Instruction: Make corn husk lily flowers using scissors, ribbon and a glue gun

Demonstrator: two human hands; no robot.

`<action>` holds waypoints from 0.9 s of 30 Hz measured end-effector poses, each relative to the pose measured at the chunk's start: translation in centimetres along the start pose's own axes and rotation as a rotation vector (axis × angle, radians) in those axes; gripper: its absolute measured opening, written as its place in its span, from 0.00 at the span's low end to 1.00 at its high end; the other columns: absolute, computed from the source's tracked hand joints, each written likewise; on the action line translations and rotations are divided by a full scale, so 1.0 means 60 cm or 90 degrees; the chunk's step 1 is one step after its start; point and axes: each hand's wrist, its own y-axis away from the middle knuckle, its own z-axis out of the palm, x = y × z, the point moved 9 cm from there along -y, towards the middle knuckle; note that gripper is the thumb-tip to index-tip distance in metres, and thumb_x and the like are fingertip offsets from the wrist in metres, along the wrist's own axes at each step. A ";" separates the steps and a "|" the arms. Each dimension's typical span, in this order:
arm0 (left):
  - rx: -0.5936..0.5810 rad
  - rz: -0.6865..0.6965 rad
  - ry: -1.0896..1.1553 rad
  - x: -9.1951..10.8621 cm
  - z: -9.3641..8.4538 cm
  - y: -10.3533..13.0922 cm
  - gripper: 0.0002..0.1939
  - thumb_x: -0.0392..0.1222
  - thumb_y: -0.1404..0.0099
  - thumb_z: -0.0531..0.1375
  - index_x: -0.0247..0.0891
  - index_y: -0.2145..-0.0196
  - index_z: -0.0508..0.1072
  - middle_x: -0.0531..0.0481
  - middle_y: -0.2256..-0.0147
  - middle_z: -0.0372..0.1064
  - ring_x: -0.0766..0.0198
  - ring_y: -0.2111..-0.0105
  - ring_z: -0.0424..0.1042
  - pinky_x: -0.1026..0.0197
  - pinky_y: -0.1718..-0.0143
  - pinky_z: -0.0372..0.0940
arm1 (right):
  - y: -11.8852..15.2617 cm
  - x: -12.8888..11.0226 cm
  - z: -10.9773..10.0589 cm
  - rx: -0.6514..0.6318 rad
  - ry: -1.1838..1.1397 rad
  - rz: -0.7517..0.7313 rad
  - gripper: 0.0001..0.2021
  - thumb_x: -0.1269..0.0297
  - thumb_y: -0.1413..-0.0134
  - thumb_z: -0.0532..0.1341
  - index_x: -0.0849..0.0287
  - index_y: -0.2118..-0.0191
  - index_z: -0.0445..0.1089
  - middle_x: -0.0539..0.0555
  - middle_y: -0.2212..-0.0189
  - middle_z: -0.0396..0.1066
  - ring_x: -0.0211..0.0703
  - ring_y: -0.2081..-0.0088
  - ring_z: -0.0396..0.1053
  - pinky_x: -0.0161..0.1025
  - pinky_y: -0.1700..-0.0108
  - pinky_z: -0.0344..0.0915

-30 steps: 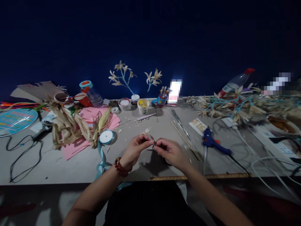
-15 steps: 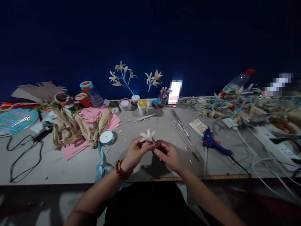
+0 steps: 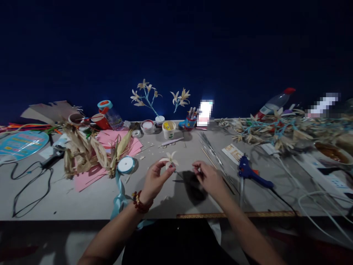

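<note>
A pale flower with pointed petals [image 3: 171, 158] is pinched between the thumb and fingers of my left hand [image 3: 157, 178], above the front middle of the table. My right hand [image 3: 209, 178] is apart from it on the right, its fingertips drawn together; whether something small is between them cannot be made out. Dark scissors [image 3: 197, 189] lie below my right hand, partly in its shadow. A roll of light blue ribbon [image 3: 126, 164] rests left of my left hand, its loose end trailing toward the table's front edge.
Corn husks [image 3: 78, 154] lie on pink paper [image 3: 110, 137] at the left. Two flower sprigs [image 3: 149, 99] stand at the back. Wires [image 3: 211, 147], a blue glue gun [image 3: 252, 173], white cables [image 3: 311, 195] and a heap of flower stems [image 3: 275, 127] are at the right.
My right hand has moved off to the right, away from the flower. My left hand still has the flower, now slightly left. The scissors have come into view, and the camera view has shifted slightly.
</note>
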 end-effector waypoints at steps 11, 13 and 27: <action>-0.015 0.146 -0.105 0.022 0.011 -0.001 0.04 0.42 0.38 0.65 0.40 0.68 0.77 0.47 0.64 0.70 0.57 0.60 0.69 0.57 0.54 0.63 | -0.006 -0.100 -0.012 0.113 -0.368 -0.100 0.01 0.67 0.43 0.62 0.56 0.66 0.70 0.53 0.68 0.72 0.42 0.66 0.71 0.37 0.62 0.67; -0.016 0.173 -0.112 0.019 0.009 0.000 0.04 0.42 0.38 0.65 0.39 0.68 0.77 0.46 0.64 0.71 0.57 0.60 0.69 0.57 0.56 0.64 | -0.001 -0.099 -0.009 0.132 -0.365 -0.124 0.01 0.67 0.43 0.62 0.56 0.67 0.70 0.52 0.69 0.72 0.42 0.66 0.71 0.36 0.62 0.67; 0.202 0.098 0.037 -0.015 -0.069 -0.016 0.09 0.45 0.40 0.65 0.38 0.65 0.74 0.50 0.65 0.71 0.62 0.61 0.69 0.60 0.55 0.63 | -0.154 0.044 0.038 0.031 0.090 -0.066 0.06 0.69 0.42 0.60 0.58 0.65 0.76 0.56 0.65 0.75 0.48 0.60 0.69 0.40 0.58 0.60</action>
